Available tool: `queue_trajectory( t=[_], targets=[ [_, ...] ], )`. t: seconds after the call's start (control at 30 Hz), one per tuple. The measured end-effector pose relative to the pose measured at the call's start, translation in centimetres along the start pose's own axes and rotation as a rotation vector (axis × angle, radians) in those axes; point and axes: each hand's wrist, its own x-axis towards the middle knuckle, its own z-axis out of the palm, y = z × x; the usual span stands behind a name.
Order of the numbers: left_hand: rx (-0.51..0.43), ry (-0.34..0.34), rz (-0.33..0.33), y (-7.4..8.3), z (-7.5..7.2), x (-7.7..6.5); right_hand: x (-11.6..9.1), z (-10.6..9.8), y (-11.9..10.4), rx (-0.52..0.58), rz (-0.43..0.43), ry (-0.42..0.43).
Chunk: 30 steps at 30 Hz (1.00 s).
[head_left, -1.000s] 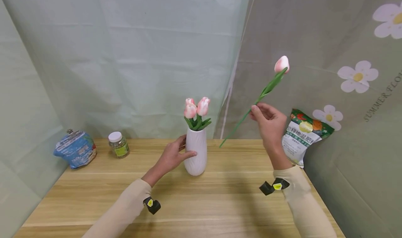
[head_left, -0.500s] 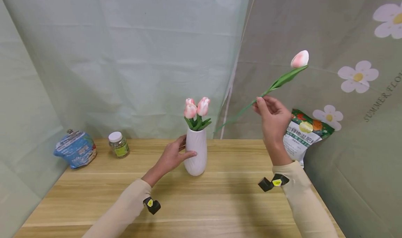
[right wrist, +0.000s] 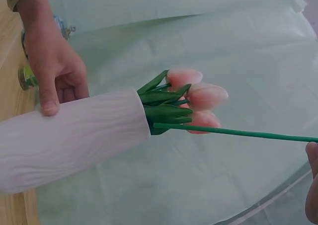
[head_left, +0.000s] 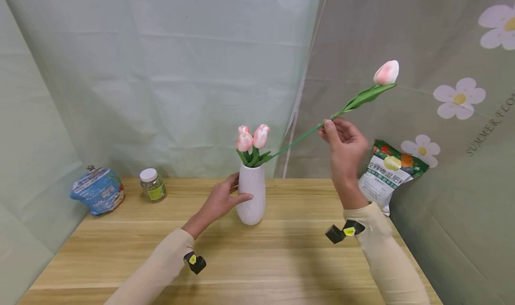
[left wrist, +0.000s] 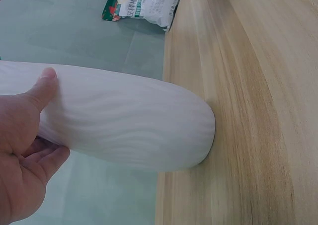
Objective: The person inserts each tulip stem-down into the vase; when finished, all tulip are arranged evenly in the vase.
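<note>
A white ribbed vase point(head_left: 251, 195) stands upright on the wooden table, with 3 pink tulips point(head_left: 260, 136) and their green leaves rising from its mouth. My left hand point(head_left: 221, 201) grips the vase from the left side, thumb across its front; the left wrist view shows the thumb and fingers point(left wrist: 48, 83) around the white body. My right hand point(head_left: 347, 150) pinches the green stem of a single tulip point(head_left: 386, 72), held slanted with its bloom up to the right. In the right wrist view the lower tip of that stem point(right wrist: 233, 132) lies over the leaves near the vase's rim.
A blue bag point(head_left: 98, 191) and a white-lidded jar point(head_left: 153, 186) stand at the table's back left. A white and green printed bag point(head_left: 388, 175) leans against the curtain behind my right hand. The curtain point(head_left: 181, 72) hangs along the table's back edge.
The single tulip has tilted flatter, its bloom swinging right. My right hand then moved slightly up and left, bringing the stem's tip to the leaves at the vase. My left hand stays put.
</note>
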Motion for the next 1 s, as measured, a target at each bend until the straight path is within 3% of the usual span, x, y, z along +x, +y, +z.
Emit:
queue_trajectory(
  t=[0.5, 0.73, 1.0],
  targets=[
    [-0.003, 0.005, 0.000, 0.1, 0.0, 0.0, -1.1, 0.6, 1.0, -0.008, 0.024, -0.060],
    [0.005, 0.006, -0.008, 0.2, 0.0, -0.1, -2.0, 0.9, 1.8, -0.092, -0.012, -0.144],
    [-0.002, 0.005, 0.003, 0.0, 0.0, 0.0, -3.0, 1.1, 3.0, -0.146, 0.040, -0.196]
  ],
)
